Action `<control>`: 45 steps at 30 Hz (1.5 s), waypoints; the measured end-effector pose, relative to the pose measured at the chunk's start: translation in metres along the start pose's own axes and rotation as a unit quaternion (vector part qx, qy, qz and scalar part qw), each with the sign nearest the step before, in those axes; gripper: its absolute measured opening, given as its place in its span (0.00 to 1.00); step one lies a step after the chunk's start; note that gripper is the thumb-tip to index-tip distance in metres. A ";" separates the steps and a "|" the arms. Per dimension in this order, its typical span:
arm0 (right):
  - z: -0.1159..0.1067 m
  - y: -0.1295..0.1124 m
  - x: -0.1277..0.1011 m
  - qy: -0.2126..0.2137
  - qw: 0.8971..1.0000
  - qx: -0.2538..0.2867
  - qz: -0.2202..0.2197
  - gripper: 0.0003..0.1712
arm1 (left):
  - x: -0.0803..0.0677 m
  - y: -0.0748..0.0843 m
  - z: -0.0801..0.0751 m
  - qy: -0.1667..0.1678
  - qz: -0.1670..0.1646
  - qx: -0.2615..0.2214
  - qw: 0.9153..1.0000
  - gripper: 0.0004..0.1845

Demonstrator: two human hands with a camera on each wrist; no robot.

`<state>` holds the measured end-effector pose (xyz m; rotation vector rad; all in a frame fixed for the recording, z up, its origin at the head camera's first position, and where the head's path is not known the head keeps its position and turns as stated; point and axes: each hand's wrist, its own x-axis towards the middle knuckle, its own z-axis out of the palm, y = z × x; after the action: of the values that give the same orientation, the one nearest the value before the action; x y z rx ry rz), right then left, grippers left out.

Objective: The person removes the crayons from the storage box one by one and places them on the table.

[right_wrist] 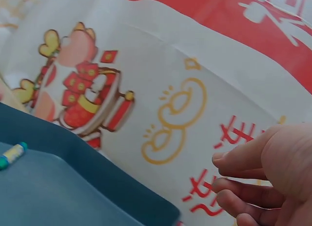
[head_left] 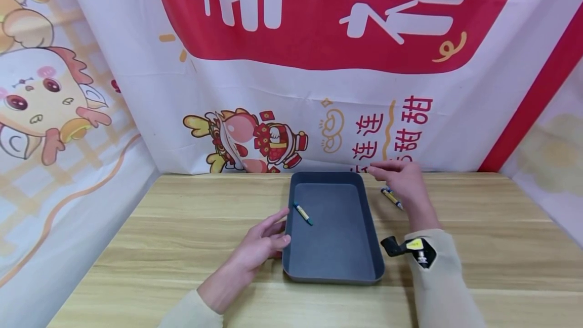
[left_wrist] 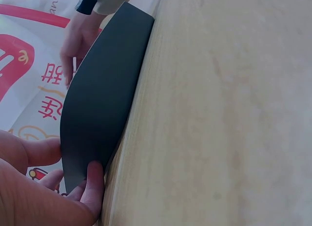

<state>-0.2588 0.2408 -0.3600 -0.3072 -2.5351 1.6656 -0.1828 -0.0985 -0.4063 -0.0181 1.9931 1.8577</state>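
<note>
Tray [head_left: 334,227] sits mid-table [head_left: 182,227], long side running away from you. One crayon [head_left: 302,213] lies inside, near left wall. Your left hand [head_left: 261,244] rests against tray's left wall, fingers relaxed, thumb on rim, gripping nothing. Your right hand [head_left: 403,178] hovers by tray's far right corner, fingers loosely extended, holding nothing. Second crayon [head_left: 391,198] lies on table just under that hand.

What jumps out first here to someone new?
The dark grey tray mid-table, with one crayon lying inside near its left wall. The left hand rests against the tray's left wall, while the right hand hovers over a second crayon on the wooden table to the tray's right. Behind, a red-and-white cartoon banner.
</note>
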 end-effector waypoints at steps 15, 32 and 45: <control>0.051 -0.018 -0.009 -0.040 0.998 0.003 -0.039 0.19 | 0.001 0.000 -0.001 0.002 -0.002 0.000 1.000 0.35; 0.085 -0.028 -0.018 -0.067 0.996 0.029 -0.055 0.16 | 0.001 0.000 -0.002 -0.001 -0.001 -0.001 1.000 0.35; 0.101 -0.035 -0.027 -0.083 0.994 0.009 -0.065 0.14 | 0.002 0.000 -0.003 -0.006 0.000 0.001 1.000 0.34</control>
<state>-0.2552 0.1306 -0.3671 -0.0006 -2.5890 1.7303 -0.1853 -0.1007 -0.4073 -0.0056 1.9875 1.8511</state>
